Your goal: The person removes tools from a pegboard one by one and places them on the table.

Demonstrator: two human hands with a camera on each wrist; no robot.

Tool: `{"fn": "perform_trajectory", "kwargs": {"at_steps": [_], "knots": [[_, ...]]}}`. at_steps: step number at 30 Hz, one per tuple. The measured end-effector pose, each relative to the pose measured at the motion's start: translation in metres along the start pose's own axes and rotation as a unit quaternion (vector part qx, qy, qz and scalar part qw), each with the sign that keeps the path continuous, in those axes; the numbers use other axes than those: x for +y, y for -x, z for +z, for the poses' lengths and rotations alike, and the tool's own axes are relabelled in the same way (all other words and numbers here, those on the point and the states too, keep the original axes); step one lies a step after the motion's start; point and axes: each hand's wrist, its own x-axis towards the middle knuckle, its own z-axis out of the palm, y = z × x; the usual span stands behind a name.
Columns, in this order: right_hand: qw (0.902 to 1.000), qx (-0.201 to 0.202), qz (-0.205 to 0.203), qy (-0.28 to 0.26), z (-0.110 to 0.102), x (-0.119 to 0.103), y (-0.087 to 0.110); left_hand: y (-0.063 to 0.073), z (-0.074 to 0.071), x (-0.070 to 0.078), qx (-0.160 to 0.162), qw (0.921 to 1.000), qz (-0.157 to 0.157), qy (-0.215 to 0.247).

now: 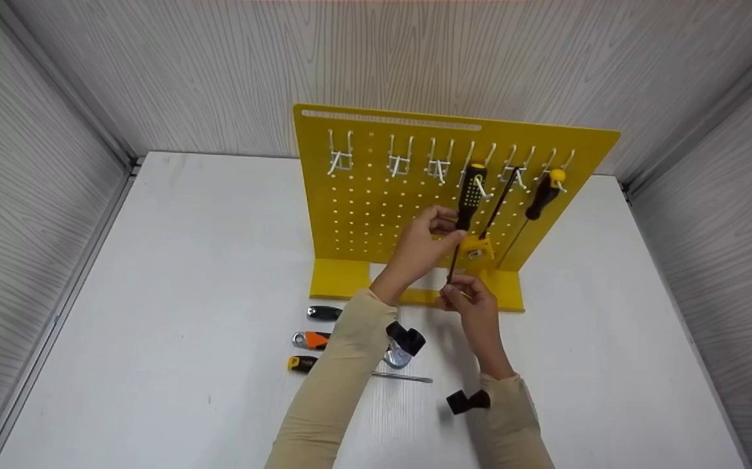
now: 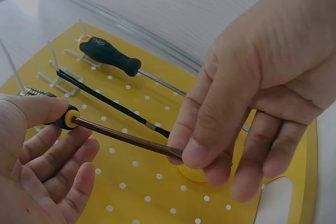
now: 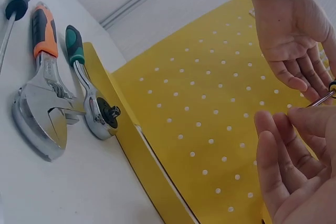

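A black-and-yellow screwdriver (image 1: 470, 197) points downward on the yellow pegboard (image 1: 350, 221), its handle top at a white hook. My left hand (image 1: 415, 249) pinches the lower end of its handle, thumb on one side and fingers on the other. Lower down, my right hand (image 1: 478, 311) pinches the shaft near the tip. The left wrist view shows the brown-looking shaft (image 2: 123, 137) running between both hands, its tip hidden by the right fingers. In the right wrist view only a short piece of shaft (image 3: 321, 99) shows.
Right of it hang a yellow tape measure (image 1: 480, 247) on a black strap and another screwdriver (image 1: 543, 197). More white hooks (image 1: 399, 164) line the board's left. On the white table lie an adjustable wrench (image 3: 44, 98), a ratchet (image 3: 92, 95) and a screwdriver (image 3: 20, 1), partly under my left arm.
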Motion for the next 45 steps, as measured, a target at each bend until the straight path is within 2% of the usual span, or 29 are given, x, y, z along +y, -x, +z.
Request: {"fn": "perform_trajectory", "kwargs": {"at_steps": [8, 11, 15, 23, 34, 37, 45], "knots": [[0.9995, -0.012, -0.027, 0.015, 0.001, 0.000, 0.002, 0.002, 0.002, 0.000, 0.022, 0.9997, 0.010, 0.008], [0.9994, -0.015, -0.031, 0.006, 0.001, 0.000, 0.003, 0.003, 0.003, 0.000, 0.026, 0.9995, 0.017, 0.009], [0.9993, -0.015, -0.034, -0.004, 0.001, -0.001, 0.003, 0.006, 0.003, 0.002, 0.023, 0.9993, 0.023, 0.018], [0.9992, -0.017, -0.031, 0.017, 0.000, 0.001, 0.005, 0.012, 0.004, 0.001, 0.017, 0.9997, 0.014, 0.008], [0.9990, -0.021, -0.032, 0.022, -0.001, 0.003, 0.011, 0.022, 0.004, 0.002, 0.002, 0.9996, 0.028, 0.005], [0.9987, -0.022, -0.042, 0.021, -0.001, 0.004, 0.013, 0.024, 0.005, 0.002, -0.003, 0.9993, 0.037, 0.001], [0.9935, -0.048, -0.099, 0.028, -0.006, 0.004, 0.020, 0.029, 0.004, 0.003, -0.016, 0.9987, 0.048, 0.001]]}}
